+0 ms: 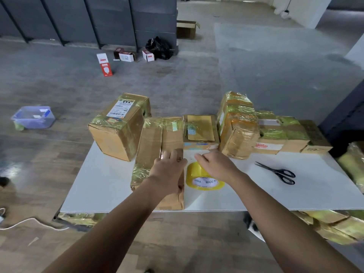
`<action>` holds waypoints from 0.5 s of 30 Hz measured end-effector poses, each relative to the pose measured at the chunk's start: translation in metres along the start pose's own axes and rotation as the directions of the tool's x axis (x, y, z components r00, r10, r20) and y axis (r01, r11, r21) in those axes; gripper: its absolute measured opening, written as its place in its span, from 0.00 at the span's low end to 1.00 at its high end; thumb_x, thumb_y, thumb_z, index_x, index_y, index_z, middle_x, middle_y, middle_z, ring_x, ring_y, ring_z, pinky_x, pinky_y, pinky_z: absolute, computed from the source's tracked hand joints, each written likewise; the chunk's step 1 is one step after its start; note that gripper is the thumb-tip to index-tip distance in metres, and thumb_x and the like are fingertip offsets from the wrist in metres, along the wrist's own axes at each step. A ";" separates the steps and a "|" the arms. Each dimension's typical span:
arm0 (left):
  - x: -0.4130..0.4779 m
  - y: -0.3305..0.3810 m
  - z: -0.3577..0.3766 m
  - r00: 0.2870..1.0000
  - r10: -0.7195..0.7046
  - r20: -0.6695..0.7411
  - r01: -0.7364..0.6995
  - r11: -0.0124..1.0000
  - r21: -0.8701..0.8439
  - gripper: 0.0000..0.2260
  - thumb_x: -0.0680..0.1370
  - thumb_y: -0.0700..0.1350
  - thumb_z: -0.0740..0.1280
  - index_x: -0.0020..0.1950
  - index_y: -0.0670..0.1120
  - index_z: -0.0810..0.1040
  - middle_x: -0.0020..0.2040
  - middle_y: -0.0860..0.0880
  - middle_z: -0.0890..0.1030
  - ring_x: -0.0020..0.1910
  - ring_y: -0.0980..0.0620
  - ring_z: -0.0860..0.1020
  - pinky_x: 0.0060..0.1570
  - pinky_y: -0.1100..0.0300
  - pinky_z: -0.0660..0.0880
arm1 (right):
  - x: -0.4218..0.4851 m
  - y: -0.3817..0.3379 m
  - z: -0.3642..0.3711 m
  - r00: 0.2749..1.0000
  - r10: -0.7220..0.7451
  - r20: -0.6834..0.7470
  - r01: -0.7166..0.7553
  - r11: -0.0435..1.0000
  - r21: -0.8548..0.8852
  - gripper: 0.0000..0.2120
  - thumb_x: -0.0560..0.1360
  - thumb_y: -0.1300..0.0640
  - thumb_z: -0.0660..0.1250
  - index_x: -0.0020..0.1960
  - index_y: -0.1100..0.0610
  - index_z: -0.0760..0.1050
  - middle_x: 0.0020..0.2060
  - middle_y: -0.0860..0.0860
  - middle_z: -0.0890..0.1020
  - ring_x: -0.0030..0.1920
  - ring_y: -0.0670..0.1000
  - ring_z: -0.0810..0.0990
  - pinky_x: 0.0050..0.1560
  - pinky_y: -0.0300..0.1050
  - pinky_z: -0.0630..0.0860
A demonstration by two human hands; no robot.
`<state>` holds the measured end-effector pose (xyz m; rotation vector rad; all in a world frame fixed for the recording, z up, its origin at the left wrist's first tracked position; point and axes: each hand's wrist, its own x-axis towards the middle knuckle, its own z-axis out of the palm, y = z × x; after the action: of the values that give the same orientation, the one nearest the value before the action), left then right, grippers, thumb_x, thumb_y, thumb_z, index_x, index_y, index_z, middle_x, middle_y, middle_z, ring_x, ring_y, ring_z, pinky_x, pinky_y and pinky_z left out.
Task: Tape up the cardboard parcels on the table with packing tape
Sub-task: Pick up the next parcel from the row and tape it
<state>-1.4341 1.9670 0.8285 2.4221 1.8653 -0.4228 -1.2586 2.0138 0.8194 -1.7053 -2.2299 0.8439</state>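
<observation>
Left hand (167, 170) presses flat on the probably stiff centre parcel (155, 146). Right hand (214, 166) covers the slick-looking tape roll (199, 179), grip unclear; best held by its rim.

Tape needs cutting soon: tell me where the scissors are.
Head view: the black scissors lie on the white table, right of the tape roll and the right hand.

We read "MADE IN CHINA" repeated round the white inner core of the yellow packing tape roll (205, 181), partly hidden. The white shipping label (120, 109) on the big cardboard parcel (118, 133) carries barcodes and small print, too small to read. Red print on a white sticker (266, 146), right-side parcel: illegible.
</observation>
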 end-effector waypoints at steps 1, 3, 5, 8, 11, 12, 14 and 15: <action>-0.004 -0.003 0.001 1.000 0.006 -0.023 -0.007 0.999 -0.036 0.37 0.70 0.58 0.73 0.74 0.52 0.60 0.68 0.42 0.61 0.67 0.43 0.62 0.58 0.50 0.71 | -0.001 -0.001 -0.001 1.000 -0.011 -0.004 0.011 1.000 0.005 0.27 0.82 0.43 0.56 0.30 0.57 0.59 0.25 0.51 0.62 0.27 0.49 0.63 0.31 0.46 0.59; -0.014 -0.009 0.002 0.996 0.016 -0.085 -0.025 0.994 -0.104 0.37 0.71 0.60 0.71 0.75 0.53 0.59 0.67 0.43 0.61 0.66 0.43 0.63 0.59 0.50 0.71 | -0.004 -0.004 -0.004 1.000 -0.026 -0.009 0.027 0.999 0.032 0.27 0.81 0.42 0.58 0.30 0.56 0.58 0.25 0.50 0.61 0.27 0.48 0.62 0.32 0.45 0.58; -0.025 -0.015 0.007 0.991 0.007 -0.133 -0.033 0.980 -0.196 0.37 0.70 0.62 0.70 0.75 0.55 0.59 0.67 0.45 0.61 0.66 0.44 0.63 0.61 0.50 0.70 | -0.006 -0.011 -0.008 0.999 -0.041 -0.007 0.041 0.999 0.034 0.26 0.80 0.41 0.59 0.31 0.56 0.58 0.25 0.50 0.60 0.26 0.48 0.60 0.32 0.46 0.58; -0.037 -0.024 0.014 0.982 -0.028 -0.189 -0.038 0.941 -0.338 0.40 0.67 0.64 0.72 0.75 0.56 0.62 0.68 0.47 0.61 0.64 0.45 0.64 0.64 0.48 0.70 | -0.008 -0.026 -0.015 0.997 -0.081 -0.015 0.081 0.997 -0.019 0.27 0.79 0.39 0.59 0.31 0.55 0.57 0.25 0.49 0.59 0.26 0.49 0.59 0.32 0.45 0.56; -0.046 -0.033 0.021 0.970 -0.059 -0.235 -0.063 0.874 -0.481 0.41 0.63 0.66 0.69 0.74 0.55 0.65 0.69 0.48 0.62 0.64 0.44 0.65 0.64 0.48 0.70 | -0.010 -0.042 -0.020 0.994 -0.104 -0.030 0.102 0.993 -0.060 0.27 0.78 0.38 0.59 0.31 0.54 0.56 0.24 0.49 0.59 0.26 0.49 0.59 0.31 0.45 0.56; -0.049 -0.035 0.023 0.965 -0.069 -0.254 -0.076 0.849 -0.522 0.41 0.63 0.66 0.70 0.74 0.54 0.66 0.69 0.48 0.62 0.64 0.44 0.65 0.65 0.49 0.70 | -0.010 -0.047 -0.022 0.994 -0.105 -0.029 0.103 0.991 -0.085 0.27 0.78 0.38 0.59 0.31 0.54 0.56 0.24 0.49 0.59 0.26 0.50 0.60 0.31 0.45 0.56; -0.053 -0.037 0.028 0.959 -0.081 -0.271 -0.094 0.811 -0.578 0.40 0.64 0.61 0.75 0.74 0.55 0.65 0.71 0.48 0.61 0.67 0.46 0.63 0.66 0.54 0.67 | -0.011 -0.056 -0.024 0.995 -0.103 -0.019 0.100 0.987 -0.129 0.28 0.78 0.37 0.58 0.30 0.54 0.57 0.24 0.49 0.61 0.27 0.51 0.61 0.31 0.45 0.58; -0.054 -0.037 0.031 0.958 -0.085 -0.274 -0.100 0.796 -0.597 0.40 0.65 0.59 0.76 0.74 0.56 0.65 0.71 0.49 0.60 0.69 0.47 0.61 0.66 0.57 0.65 | -0.011 -0.061 -0.024 0.994 -0.105 -0.015 0.102 0.985 -0.140 0.28 0.78 0.37 0.58 0.30 0.54 0.57 0.24 0.49 0.61 0.27 0.51 0.62 0.31 0.45 0.58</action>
<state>-1.4881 1.9194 0.8173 2.1031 1.7157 0.5019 -1.2926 2.0007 0.8746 -1.6300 -2.3892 0.6565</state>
